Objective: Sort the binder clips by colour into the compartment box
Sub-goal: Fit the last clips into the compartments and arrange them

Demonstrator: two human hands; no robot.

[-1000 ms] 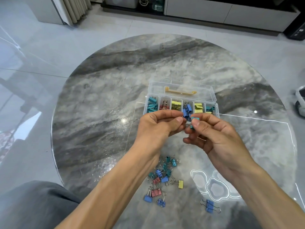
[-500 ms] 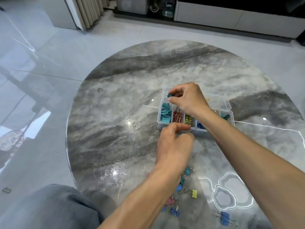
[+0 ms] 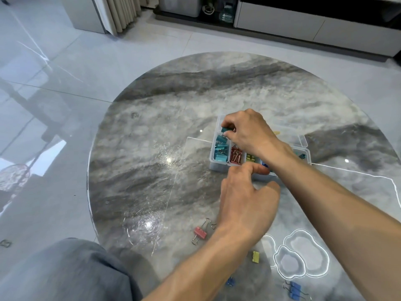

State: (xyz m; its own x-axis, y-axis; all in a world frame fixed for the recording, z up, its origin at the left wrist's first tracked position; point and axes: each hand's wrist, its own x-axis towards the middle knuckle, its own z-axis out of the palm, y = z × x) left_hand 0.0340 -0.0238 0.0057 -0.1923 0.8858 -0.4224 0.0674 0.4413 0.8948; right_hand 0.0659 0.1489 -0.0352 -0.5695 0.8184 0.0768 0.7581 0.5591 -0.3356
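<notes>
A clear compartment box (image 3: 218, 167) with its lid open stands on the round marble table (image 3: 152, 153). Its left compartment holds teal clips (image 3: 220, 149); beside them lie red clips (image 3: 236, 154), then yellow clips (image 3: 251, 157). My right hand (image 3: 249, 133) reaches across the box and pinches a teal binder clip (image 3: 225, 129) above the left compartment. Nearer me, my left hand (image 3: 247, 203) hovers at the box's front wall with fingers loosely curled, nothing visible in it. Loose clips lie close by: a pink clip (image 3: 200, 232), a yellow clip (image 3: 255, 257), a blue pair (image 3: 294, 290).
My right forearm (image 3: 325, 192) covers the box's middle and right compartments. My grey-trousered knee (image 3: 65, 270) sits at the table's near left edge. A white cloud-shaped marking (image 3: 299, 257) is on the tabletop at the right. A low cabinet (image 3: 303, 25) stands across the tiled floor.
My hands separated in front of me; the right one carried the teal clip out over the box's left compartment and lowered it slightly. The left hand followed toward the box's front.
</notes>
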